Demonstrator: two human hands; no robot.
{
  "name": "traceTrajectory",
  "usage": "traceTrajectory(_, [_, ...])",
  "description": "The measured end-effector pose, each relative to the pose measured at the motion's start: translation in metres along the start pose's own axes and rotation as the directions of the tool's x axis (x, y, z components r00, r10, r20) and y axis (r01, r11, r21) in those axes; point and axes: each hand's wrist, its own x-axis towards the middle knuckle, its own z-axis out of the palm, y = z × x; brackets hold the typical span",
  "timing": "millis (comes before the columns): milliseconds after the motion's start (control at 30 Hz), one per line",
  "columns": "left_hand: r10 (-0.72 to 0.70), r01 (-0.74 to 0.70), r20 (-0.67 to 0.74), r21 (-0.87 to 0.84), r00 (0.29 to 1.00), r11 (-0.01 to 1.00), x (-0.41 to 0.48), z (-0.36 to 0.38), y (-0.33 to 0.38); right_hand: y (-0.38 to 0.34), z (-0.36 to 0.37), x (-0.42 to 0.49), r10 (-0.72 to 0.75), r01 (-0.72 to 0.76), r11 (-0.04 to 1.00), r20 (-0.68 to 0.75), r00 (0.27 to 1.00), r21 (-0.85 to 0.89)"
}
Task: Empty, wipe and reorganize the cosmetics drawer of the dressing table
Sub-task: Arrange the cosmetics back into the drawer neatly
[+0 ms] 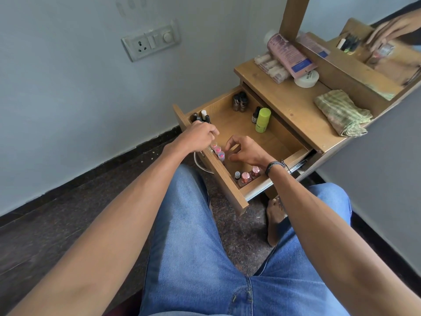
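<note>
The left hand was closed, knuckles up, at the inner face of the drawer front, its fingertips directly above the row of pink-capped tubes standing against that wall. Whether the fingers pinched the uppermost tube could not be determined, as the hand covered the contact. The right hand was held over the middle of the drawer with thumb and fingers loosely curved and spread, holding nothing, its fingertips just beside the same row. A dark wristband sat on the right wrist.

The drawer stood pulled well out of the dressing table and held several groups of items. Black pens and a white-tipped stick stood in the far left corner, just beyond the left hand. Brown bottles occupied the back corner. A small dark dropper bottle stood touching or just beside a lime-green bottle along the right wall. Pink-capped polish bottles were grouped in the near right corner, below the right wrist.

On the table top lay a folded green checked cloth, a white jar, a pink tube resting over the jar, and packs of small vials. A mirror behind them reflected a hand. A switch plate was fixed on the wall. The person sat in blue jeans, one bare foot on the floor.
</note>
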Motion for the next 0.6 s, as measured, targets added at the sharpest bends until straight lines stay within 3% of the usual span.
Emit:
traceTrajectory(333, [0.063,-0.068,-0.073,-0.078,0.995,0.995,-0.007,-0.013,0.02,-0.013,-0.019,-0.016,0.054,-0.016,0.989,-0.254,0.966,0.148])
traceTrajectory(500, [0.084,-0.112,-0.144,-0.197,0.986,0.974,-0.001,-0.015,0.043,-0.027,-0.067,-0.025,-0.03,0.036,0.999,-0.398,0.917,0.008])
traceTrajectory(600, [0.092,-0.137,-0.155,-0.309,0.984,0.941,0.005,-0.013,0.06,-0.031,-0.102,-0.025,-0.034,-0.003,0.998,-0.554,0.832,-0.065])
